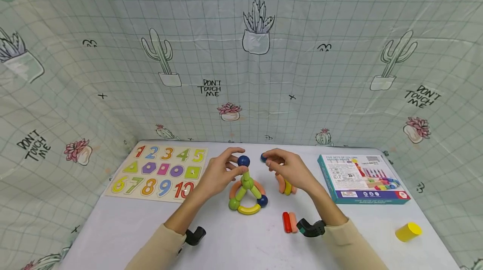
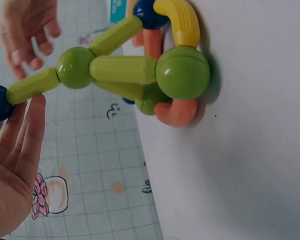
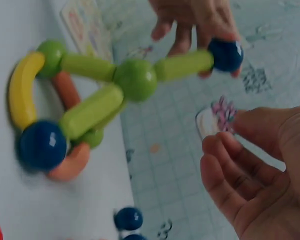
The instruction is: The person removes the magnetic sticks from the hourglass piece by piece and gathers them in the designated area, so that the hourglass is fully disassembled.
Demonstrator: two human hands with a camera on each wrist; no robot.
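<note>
A magnetic ball-and-stick model stands on the table. Its base ring of curved yellow point(image 1: 249, 210) and orange pieces joins green balls and a blue ball point(image 1: 263, 200). Light green sticks lean up to a green ball point(image 2: 75, 68), and one more stick point(image 3: 184, 65) rises to a blue ball point(image 1: 243, 160) on top. My left hand point(image 1: 222, 172) pinches that top ball, thumb on one side and fingers behind. To the right of the model, my right hand point(image 3: 260, 175) is raised with loosely bent fingers and nothing in them. Beyond its fingertips lies another blue ball point(image 1: 263, 157).
Curved orange and yellow pieces point(image 1: 287, 188) lie below my right hand. Red and pink sticks point(image 1: 287, 222) rest nearer the front. A number puzzle board point(image 1: 149, 177) lies left, a toy box point(image 1: 364, 180) right, and a yellow cylinder point(image 1: 408, 232) at front right.
</note>
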